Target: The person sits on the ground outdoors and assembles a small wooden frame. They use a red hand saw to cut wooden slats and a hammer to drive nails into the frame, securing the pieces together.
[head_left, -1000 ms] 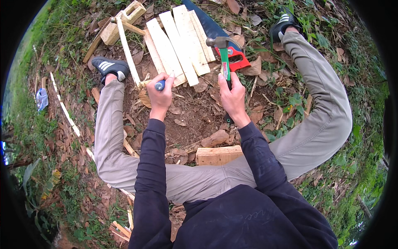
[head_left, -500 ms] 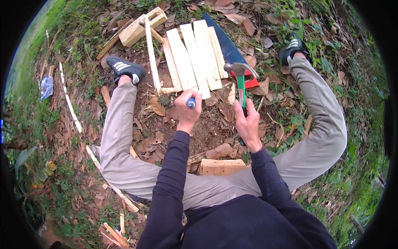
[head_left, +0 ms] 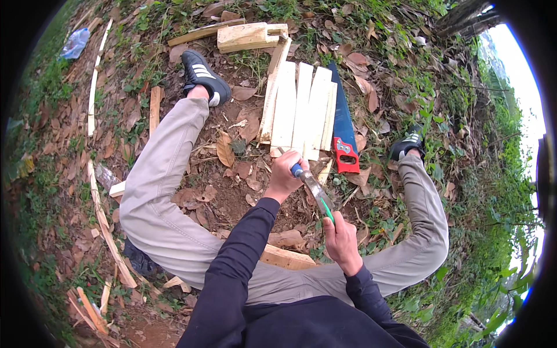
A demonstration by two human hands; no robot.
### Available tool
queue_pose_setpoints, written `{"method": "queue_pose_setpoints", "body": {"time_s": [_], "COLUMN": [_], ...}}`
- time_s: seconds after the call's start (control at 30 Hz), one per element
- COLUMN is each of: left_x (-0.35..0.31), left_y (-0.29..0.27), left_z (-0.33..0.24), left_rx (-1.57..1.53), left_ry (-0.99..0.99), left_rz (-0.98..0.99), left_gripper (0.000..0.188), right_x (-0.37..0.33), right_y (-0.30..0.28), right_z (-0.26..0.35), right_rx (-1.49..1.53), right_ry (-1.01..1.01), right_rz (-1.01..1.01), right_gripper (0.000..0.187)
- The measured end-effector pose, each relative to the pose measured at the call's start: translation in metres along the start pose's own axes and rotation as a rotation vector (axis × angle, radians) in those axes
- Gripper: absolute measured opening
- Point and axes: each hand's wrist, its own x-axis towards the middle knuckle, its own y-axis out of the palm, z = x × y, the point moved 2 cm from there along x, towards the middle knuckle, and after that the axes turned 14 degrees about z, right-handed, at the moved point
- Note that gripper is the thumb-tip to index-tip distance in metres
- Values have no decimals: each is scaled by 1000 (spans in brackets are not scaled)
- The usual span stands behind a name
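Note:
My left hand (head_left: 283, 178) is closed round the blue handle of a chisel (head_left: 296, 170), just in front of the near ends of several pale wooden slats (head_left: 300, 110). Most of the chisel's blade is hidden by the fingers. In my right hand (head_left: 342, 242) is a claw hammer (head_left: 325, 207) with a green handle. Its metal head is at the butt of the chisel's handle; whether they touch I cannot tell. The slats lie side by side on the ground, with a thicker wooden strip (head_left: 271, 95) along their left side.
A handsaw (head_left: 342, 113) with a red grip lies right of the slats. Wooden blocks (head_left: 246, 37) sit beyond them, and another block (head_left: 288, 257) lies between my legs. Long strips (head_left: 100, 214) and a plastic bag (head_left: 75, 43) are at the left, among dry leaves.
The hammer has swung down from its raised position to the butt of the chisel. The view has turned and shifted, so the slats and saw appear lower and farther right.

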Motion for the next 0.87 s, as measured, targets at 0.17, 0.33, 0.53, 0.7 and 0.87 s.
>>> {"method": "queue_pose_setpoints", "body": {"time_s": [0.17, 0.33, 0.53, 0.7, 0.87], "left_x": [1, 2, 2, 3, -2], "left_y": [1, -3, -7, 2, 6], "left_z": [4, 8, 3, 6, 15], "left_rx": [33, 13, -18, 19, 41], "left_ry": [8, 9, -18, -37, -50], "left_rz": [-50, -47, -54, -53, -38], "left_gripper": [21, 21, 23, 20, 22], "right_x": [-8, 2, 17, -1, 22], "right_y": [13, 10, 11, 8, 1], "right_z": [-16, -11, -9, -19, -4], "right_rx": [32, -48, -72, 62, -67], "right_ry": [-187, -60, 60, -141, -79], "right_rz": [-101, -8, 136, 21, 22], "right_gripper": [13, 17, 21, 23, 23]}}
